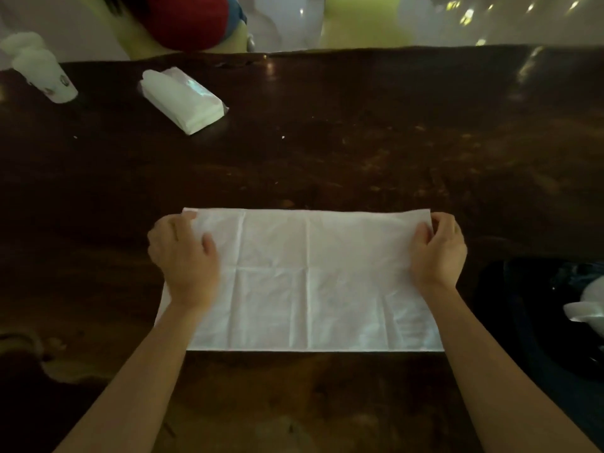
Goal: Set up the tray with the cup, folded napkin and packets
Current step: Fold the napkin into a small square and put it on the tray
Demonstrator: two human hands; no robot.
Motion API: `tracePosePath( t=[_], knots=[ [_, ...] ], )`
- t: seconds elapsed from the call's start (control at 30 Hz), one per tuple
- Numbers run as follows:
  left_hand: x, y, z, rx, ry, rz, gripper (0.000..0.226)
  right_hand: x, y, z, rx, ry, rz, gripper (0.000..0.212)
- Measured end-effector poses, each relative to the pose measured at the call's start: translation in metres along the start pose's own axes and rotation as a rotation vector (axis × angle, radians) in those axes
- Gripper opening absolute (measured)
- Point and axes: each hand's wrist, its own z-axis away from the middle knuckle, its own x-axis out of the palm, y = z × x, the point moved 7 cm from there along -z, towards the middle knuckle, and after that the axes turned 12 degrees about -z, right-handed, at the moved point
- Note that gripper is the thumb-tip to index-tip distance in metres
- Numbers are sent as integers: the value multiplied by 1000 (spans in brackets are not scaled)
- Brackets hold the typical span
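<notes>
Head view: napkin (307, 279) spread flat on table (359, 142); left hand (183, 253) and right hand (438, 250) each pinch a far corner; fold looks barely started; cup stack (45, 73) and packet (184, 99) lie beyond napkin, far left; tray loading undone.

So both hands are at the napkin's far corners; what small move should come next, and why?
Probably bring the far edge over to the near edge. The left hand and right hand each pinch a far corner of the napkin, which lies flat on the table, and a crease runs across its middle.
</notes>
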Motion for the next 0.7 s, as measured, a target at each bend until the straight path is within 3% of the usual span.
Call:
tracePosePath(
  t=[0.13, 0.2, 0.3, 0.37, 0.5, 0.7],
  knots=[
    [22, 53, 35, 388, -173, 0, 39, -2, -10, 7, 34, 35, 187, 34],
    [31, 67, 42, 473, -226, -43, 46, 17, -44, 24, -113, -45, 120, 39],
    [41, 73, 39, 458, -310, -92, 52, 89, -107, 81, -453, -559, 47, 53],
    [46, 71, 36, 459, -334, -135, 53, 120, -115, 110, -503, -784, 176, 54],
    [54, 65, 31, 459, -364, -169, 53, 115, -95, 102, -521, -722, 293, 57],
    [51, 27, 5, 405, -378, -234, 58, 54, -22, 53, -308, -588, 425, 61]
  ],
)
